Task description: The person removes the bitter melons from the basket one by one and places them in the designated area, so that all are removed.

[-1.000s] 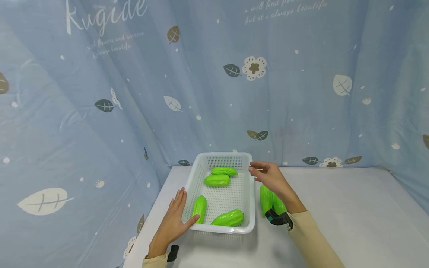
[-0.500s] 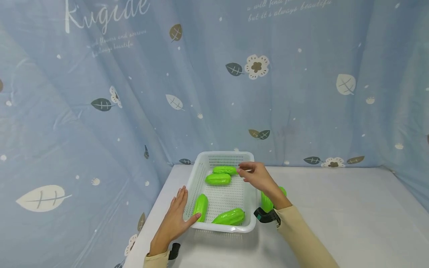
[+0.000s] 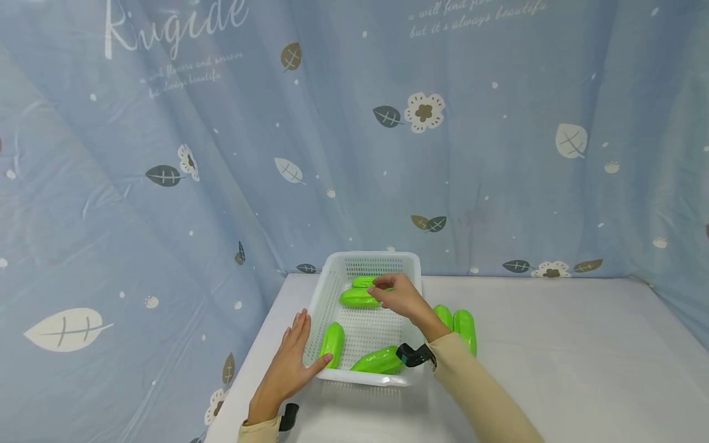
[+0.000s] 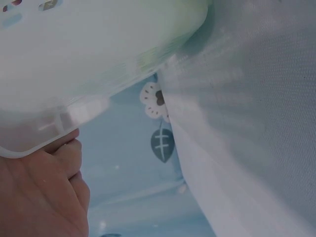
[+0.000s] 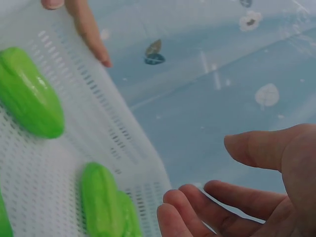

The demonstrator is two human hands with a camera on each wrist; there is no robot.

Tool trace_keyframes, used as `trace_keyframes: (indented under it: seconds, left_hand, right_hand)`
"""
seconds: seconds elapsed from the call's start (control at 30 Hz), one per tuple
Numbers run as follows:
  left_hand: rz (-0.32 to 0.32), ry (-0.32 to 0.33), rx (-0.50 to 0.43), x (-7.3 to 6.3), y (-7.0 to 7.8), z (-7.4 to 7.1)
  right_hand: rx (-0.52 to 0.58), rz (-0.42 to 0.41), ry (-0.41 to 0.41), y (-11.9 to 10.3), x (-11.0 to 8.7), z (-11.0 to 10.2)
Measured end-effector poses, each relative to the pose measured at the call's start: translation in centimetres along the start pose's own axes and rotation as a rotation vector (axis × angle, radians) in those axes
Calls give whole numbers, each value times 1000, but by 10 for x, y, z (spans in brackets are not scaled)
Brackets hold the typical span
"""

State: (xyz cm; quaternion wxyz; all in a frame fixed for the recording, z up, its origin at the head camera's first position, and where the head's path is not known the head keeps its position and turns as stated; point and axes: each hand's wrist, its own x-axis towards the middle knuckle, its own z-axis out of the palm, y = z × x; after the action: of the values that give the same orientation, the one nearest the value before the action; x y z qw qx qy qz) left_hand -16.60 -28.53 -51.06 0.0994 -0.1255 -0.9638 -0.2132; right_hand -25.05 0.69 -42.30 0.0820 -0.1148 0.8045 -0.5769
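A white perforated plastic basket (image 3: 360, 377) holds several glossy green ridged gourds. Two of them, a nearer gourd (image 3: 354, 298) and a farther gourd (image 3: 361, 282), lie side by side at the back. Another gourd (image 3: 332, 344) stands lengthwise along the left wall, and one more gourd (image 3: 376, 361) lies near the front. Over the back pair hovers my right hand (image 3: 403, 298), overlapping them in the head view; in the right wrist view its thumb and fingers are apart with nothing between them. My left hand (image 3: 286, 367) rests at the basket's front left corner, straight fingers outside, thumb over the rim.
Right of the basket, two more gourds lie on the white table (image 3: 554, 351), a longer gourd (image 3: 465, 330) and a partly hidden gourd (image 3: 443, 315). A blue patterned curtain (image 3: 487, 154) hangs behind and to the left. Both wrists carry black cameras.
My right hand has moved left, from beyond the basket's right rim to above the back gourds, uncovering more of the two outside. My left hand has stayed at the corner.
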Motion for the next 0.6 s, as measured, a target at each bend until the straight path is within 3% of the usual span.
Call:
trace_keyframes:
  seconds: [0.6]
  left_hand:
    - [1,-1,3,-1,0,0]
  right_hand:
    - [-24,43,-62,10,21,41]
